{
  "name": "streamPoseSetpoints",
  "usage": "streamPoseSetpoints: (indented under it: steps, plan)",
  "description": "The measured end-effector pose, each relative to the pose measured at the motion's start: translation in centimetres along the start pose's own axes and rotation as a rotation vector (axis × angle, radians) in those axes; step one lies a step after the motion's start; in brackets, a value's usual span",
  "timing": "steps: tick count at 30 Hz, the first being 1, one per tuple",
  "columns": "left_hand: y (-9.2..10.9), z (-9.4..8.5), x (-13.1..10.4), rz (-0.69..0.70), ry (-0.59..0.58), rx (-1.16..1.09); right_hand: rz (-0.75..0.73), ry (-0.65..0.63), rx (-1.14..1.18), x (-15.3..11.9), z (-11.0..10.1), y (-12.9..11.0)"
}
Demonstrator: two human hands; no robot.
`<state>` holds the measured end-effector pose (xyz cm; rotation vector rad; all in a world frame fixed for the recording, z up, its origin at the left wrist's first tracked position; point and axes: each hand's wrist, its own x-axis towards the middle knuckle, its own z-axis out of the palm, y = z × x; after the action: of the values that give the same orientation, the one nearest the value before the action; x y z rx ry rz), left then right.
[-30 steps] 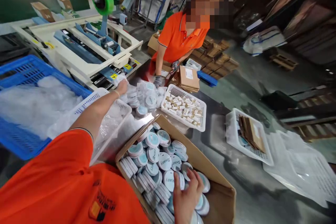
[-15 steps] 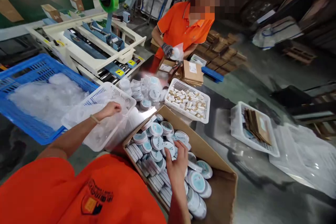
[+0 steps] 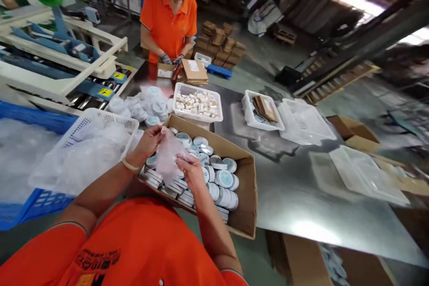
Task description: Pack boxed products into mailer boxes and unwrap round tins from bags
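A clear plastic bag (image 3: 168, 154) hangs crumpled and upright between both hands, held over the near left corner of a carton (image 3: 246, 196). The left hand (image 3: 149, 139) pinches the bag's top edge at about 10 o'clock; the right hand (image 3: 191, 170) grips its lower side at about 4 o'clock. Whether anything is inside the bag cannot be told. The open carton below is packed with round white tins (image 3: 224, 178) with pale blue lids, some flat, some on edge.

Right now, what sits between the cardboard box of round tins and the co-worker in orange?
In the head view, a white basket of small rolled items lies between the cardboard box and the co-worker, with flat cartons stacked just beyond it.
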<state>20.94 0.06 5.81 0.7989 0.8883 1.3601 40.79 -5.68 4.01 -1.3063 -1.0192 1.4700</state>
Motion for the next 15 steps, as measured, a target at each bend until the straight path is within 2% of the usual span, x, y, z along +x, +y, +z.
streamPoseSetpoints:
  steps: [1,4,5,6,7,9,11,14,15]
  plan:
    - [-0.7,0.5,0.1,-0.018,-0.017,-0.002,-0.078,0.091,-0.067,-0.6,-1.0,-0.2]
    - [-2.6,1.6,0.0,-0.053,-0.042,0.050,-0.431,0.479,-0.349,-2.5,-3.0,-0.7]
    - [-3.2,2.0,-0.1,-0.051,-0.044,0.083,-0.503,0.539,-0.417,-3.0,-3.2,-0.7]
    - [-3.8,2.4,-0.3,-0.045,-0.056,0.124,-0.525,0.534,-0.452,-3.4,-3.1,-0.6]
    - [-4.4,2.8,-0.6,-0.039,-0.082,0.172,-0.501,0.471,-0.454,-3.5,-2.8,-0.5]
    - [-5.3,3.4,-1.3,-0.025,-0.150,0.297,-0.356,0.276,-0.372,-3.2,-2.0,0.2]
    - [-5.8,3.7,-2.4,0.034,-0.148,0.476,-0.189,0.155,-0.209,-2.5,-1.1,1.1]
    - [-5.7,3.2,-4.8,0.232,0.023,0.775,-0.034,0.206,0.088,-1.7,-0.1,2.4]
    - [-5.6,3.0,-5.7,0.263,0.029,0.849,-0.004,0.244,0.176,-1.7,0.2,2.8]
